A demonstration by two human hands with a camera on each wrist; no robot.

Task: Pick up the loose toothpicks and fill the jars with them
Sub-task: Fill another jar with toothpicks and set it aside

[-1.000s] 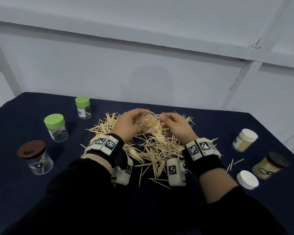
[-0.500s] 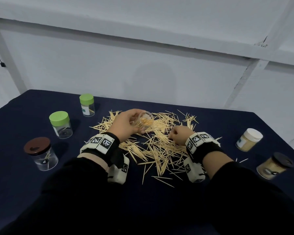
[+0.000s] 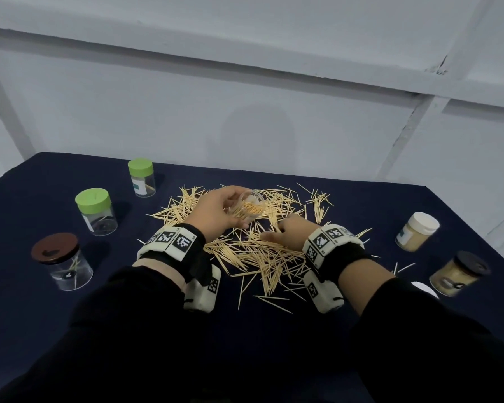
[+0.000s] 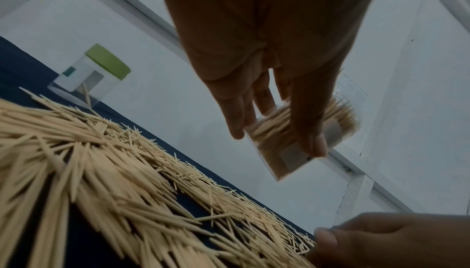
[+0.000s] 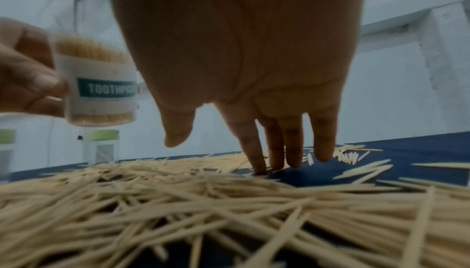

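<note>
Two hands worked: left hand (image 3: 213,212) held up the open jar (image 3: 246,210); right hand (image 3: 288,233) reached down, fingers (image 5: 257,151) straight, touching loose toothpicks (image 3: 262,257).

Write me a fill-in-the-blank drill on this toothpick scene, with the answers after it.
1. The left hand holds an open jar partly filled with ____.
2. The right hand reaches with straight fingers into the loose ____ on the table.
3. The label on the held jar reads ____.
4. The two jars at far left, one behind the other, have lids coloured ____.

Answers: toothpicks; pile; TOOTHPICKS; green
</note>
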